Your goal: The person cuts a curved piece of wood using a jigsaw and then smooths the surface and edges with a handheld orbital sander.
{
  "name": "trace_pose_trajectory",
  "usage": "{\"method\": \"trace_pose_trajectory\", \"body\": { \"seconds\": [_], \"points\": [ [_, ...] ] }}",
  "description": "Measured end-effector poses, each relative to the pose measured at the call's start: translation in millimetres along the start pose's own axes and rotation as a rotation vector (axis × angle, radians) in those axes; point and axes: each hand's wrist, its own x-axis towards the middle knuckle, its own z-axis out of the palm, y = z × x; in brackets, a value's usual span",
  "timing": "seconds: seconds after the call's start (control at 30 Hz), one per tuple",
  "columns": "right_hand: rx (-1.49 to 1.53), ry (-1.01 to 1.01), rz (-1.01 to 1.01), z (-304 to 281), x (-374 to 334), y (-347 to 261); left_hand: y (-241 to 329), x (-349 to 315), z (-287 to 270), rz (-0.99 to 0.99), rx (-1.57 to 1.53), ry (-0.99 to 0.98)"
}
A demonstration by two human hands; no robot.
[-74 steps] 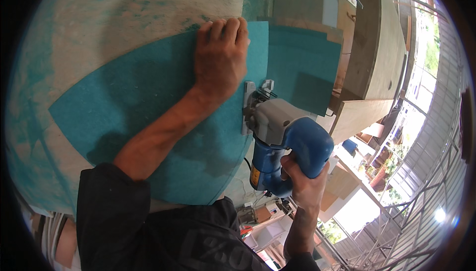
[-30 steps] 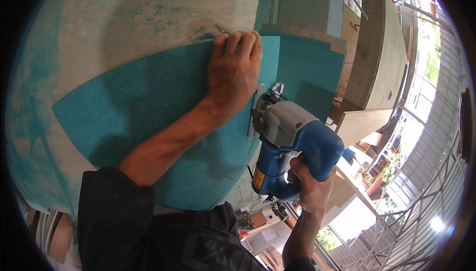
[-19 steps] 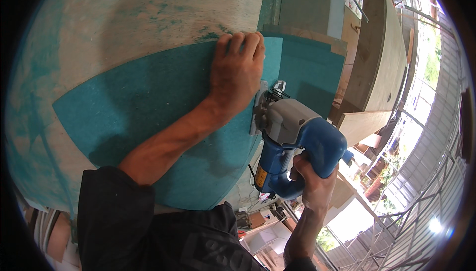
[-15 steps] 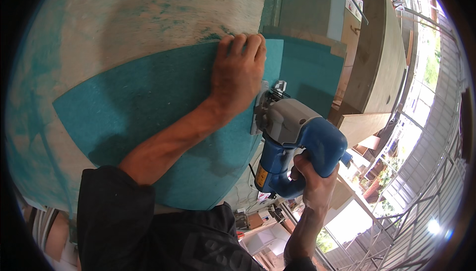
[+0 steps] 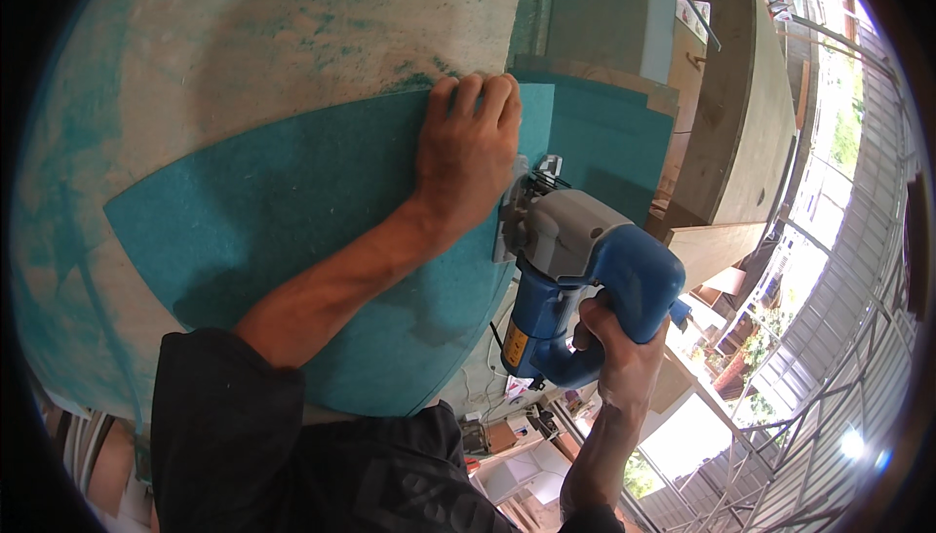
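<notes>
A teal board with a curved near edge lies in front of me. My left hand rests on its right part, fingers curled over the far edge and gripping it. In my right hand is the handle of a blue and grey jigsaw, my fingers wrapped round it. The jigsaw's metal base sits against the board's right edge, just right of my left hand. Its blade is hidden from this side.
Under the board is a pale worktop smeared with teal paint. Another teal piece lies beyond the jigsaw. A wooden cabinet stands at the right. A shelf with tools and boxes shows low down.
The board and my left hand sit very slightly lower in the picture. Both hands keep the same holds, and the jigsaw shows almost no shift along the board.
</notes>
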Motion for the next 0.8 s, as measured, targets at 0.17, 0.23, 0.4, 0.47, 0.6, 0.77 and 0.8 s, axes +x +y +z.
{"method": "trace_pose_trajectory", "body": {
  "seconds": [0.17, 0.23, 0.4, 0.47, 0.6, 0.77, 0.8],
  "points": [
    [-0.013, -0.008, -0.007, -0.6, 1.2, -1.4, -0.6, -0.7, -0.6, 0.005, -0.008, 0.005],
    [-0.012, -0.008, -0.006, -0.6, 2.3, -1.4, -0.7, -1.1, -0.7, 0.002, -0.001, -0.004],
    [-0.022, -0.010, -0.016, 0.7, 3.3, -4.3, 0.2, -1.7, -2.1, -0.001, 0.012, -0.021],
    [-0.025, -0.010, -0.024, 0.5, 4.7, -5.2, 0.0, -2.1, -1.2, 0.007, 0.021, -0.021],
    [-0.033, -0.007, -0.036, 1.8, 8.1, -7.5, -0.6, -1.0, -2.7, 0.005, 0.018, -0.019],
    [-0.038, -0.005, -0.037, 2.0, 9.5, -9.4, 0.2, -1.8, -2.1, 0.006, 0.024, -0.028],
    [-0.037, -0.008, -0.039, 2.7, 9.3, -10.1, 0.0, -2.2, -2.8, 0.004, 0.021, -0.028]
  ]
}}
